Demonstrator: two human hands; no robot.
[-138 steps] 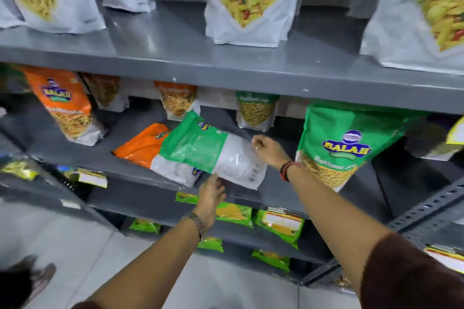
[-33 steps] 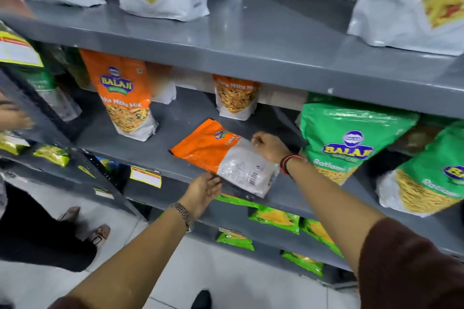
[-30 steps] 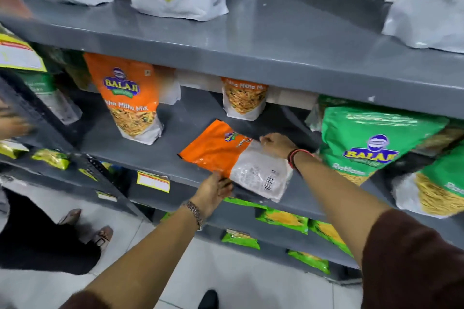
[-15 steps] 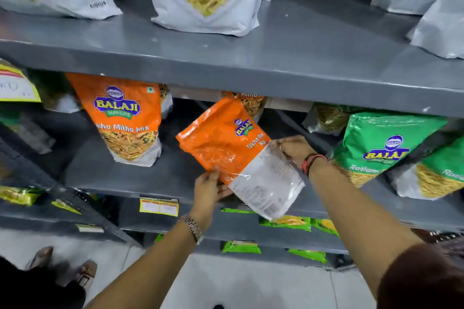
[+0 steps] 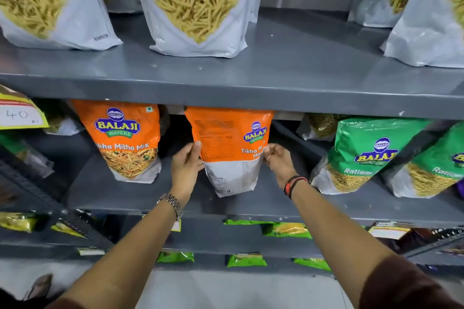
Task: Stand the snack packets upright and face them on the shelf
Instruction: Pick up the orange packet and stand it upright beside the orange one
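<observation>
Orange packet (image 5: 227, 148): held upright on the middle shelf (image 5: 251, 202), back panel to the camera, "Tikha Mitha Mix" lettering partly covered at its 3 o'clock edge; base touching or just above the shelf, cannot tell which.
Left hand (image 5: 185, 167): thumb pressed on the packet's 9 o'clock edge, remaining fingers tucked behind the film, closed on the packet.
Right hand (image 5: 277, 160): fingers curled and pinching the packet's 3 o'clock edge.
Wrists: metal watch (image 5: 172, 203) on the left, red and black band (image 5: 292, 184) on the right.
Neighbour at 9 o'clock: second orange packet (image 5: 126, 138) standing upright, front facing out, near the held one but apart from it.
Neighbours at 3 o'clock: green packet (image 5: 364, 155) leaning, another green one (image 5: 434, 168) just beside it at the frame edge.
Upper shelf (image 5: 276, 75), 12 o'clock: clear-windowed white bags (image 5: 198, 5) of pale sticks, standing.
Lower shelves, 6 o'clock: small green sachets (image 5: 247, 259) lying flat along the front lip.
Far 9 o'clock: yellow price card (image 5: 20, 114) marked "40".
</observation>
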